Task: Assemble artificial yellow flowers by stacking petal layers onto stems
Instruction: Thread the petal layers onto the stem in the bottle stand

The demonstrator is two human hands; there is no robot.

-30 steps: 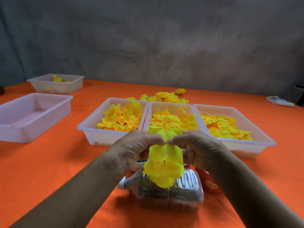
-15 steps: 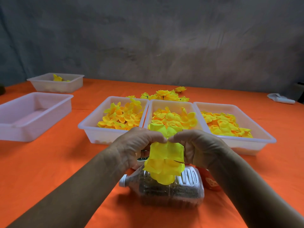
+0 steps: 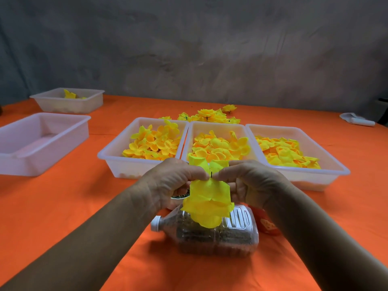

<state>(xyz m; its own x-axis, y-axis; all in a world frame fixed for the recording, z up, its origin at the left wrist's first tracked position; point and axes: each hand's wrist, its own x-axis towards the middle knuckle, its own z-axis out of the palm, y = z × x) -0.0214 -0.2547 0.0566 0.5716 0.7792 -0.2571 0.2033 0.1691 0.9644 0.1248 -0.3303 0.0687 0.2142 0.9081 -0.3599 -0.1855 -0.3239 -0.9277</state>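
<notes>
Your left hand [image 3: 174, 181] and right hand [image 3: 249, 181] both pinch the bright yellow fabric petal layer [image 3: 207, 202] around the thin dark stem tip [image 3: 211, 174], keeping its hole centred for threading.

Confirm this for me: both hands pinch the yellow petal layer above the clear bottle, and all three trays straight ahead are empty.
Not quite. In the head view the three trays straight ahead are not empty; each holds a pile of yellow petals. The rest stands: the left hand and right hand both pinch the yellow petal layer above the clear bottle, which lies on its side.
</notes>
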